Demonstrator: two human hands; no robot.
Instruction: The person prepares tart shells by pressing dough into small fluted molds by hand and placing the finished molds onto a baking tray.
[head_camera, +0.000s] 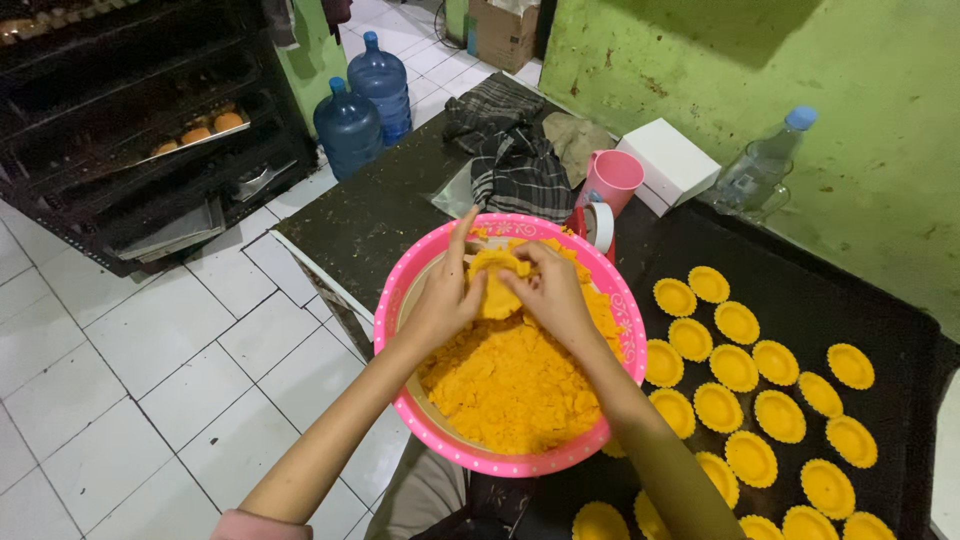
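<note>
From the head camera, both hands meet over a pink basin (392, 330) that sits at the near edge of the dark worktop (370, 215). The left hand (443, 296) and the right hand (552, 297) together pinch a lump of orange dough (497, 284), held just above the loose heap of the same dough (510, 385) that fills most of the basin. The fingers of both hands are curled around the lump and grasp it from opposite sides, with the left index finger pointing up and free.

The dough looks crumbly and moist, more like damp meal than a smooth paste, so I judge it soft, light and apt to break apart if squeezed at one spot only. A lump of it probably holds best when cupped from both sides with the pads of several fingers, as here, not nipped between two tips. It seems a little greasy, so bits may cling to the skin.

To the right of the basin, a black tray (800, 300) carries rows of small fluted shells (736, 322) in the same orange, set near each other but apart. They look thin and fragile; their rims would likely crumble under pressure.

Behind the basin stand a pink cup (612, 178), a white box (668, 160), a plastic bottle (762, 165) and a folded checked cloth (515, 160). Two blue water jugs (362, 110) stand on the tiled floor by a dark rack (120, 150).
</note>
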